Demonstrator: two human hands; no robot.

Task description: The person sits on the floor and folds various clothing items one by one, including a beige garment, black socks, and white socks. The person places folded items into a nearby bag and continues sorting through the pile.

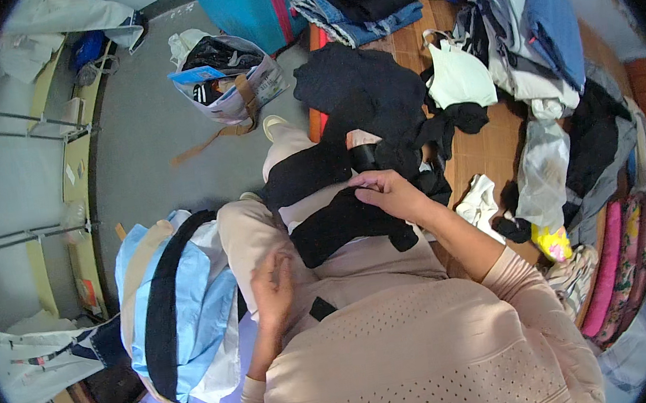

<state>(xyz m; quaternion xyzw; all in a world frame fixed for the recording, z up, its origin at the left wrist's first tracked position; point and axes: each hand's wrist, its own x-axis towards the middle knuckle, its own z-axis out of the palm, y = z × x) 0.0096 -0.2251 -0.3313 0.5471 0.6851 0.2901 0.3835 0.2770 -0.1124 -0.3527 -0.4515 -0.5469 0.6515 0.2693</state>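
Note:
Across my lap lies a black sock-like piece of knit cloth (346,229), and my right hand (390,196) pinches its upper edge between thumb and fingers. A second black piece of the same sort (306,175) is spread over my knees, just beyond the first. My left hand (272,287) rests by my left thigh, slightly blurred, with loose fingers and nothing visible in them. A small black scrap (322,308) sits on my lap between the hands and my waist.
Dark clothes (357,80) heap on the wooden surface ahead, near a white bra (458,77) and folded jeans (554,24). A clear plastic bag (543,170) is at right. A full tote bag (236,85) stands on the floor. Light-blue cloth (199,293) drapes at left.

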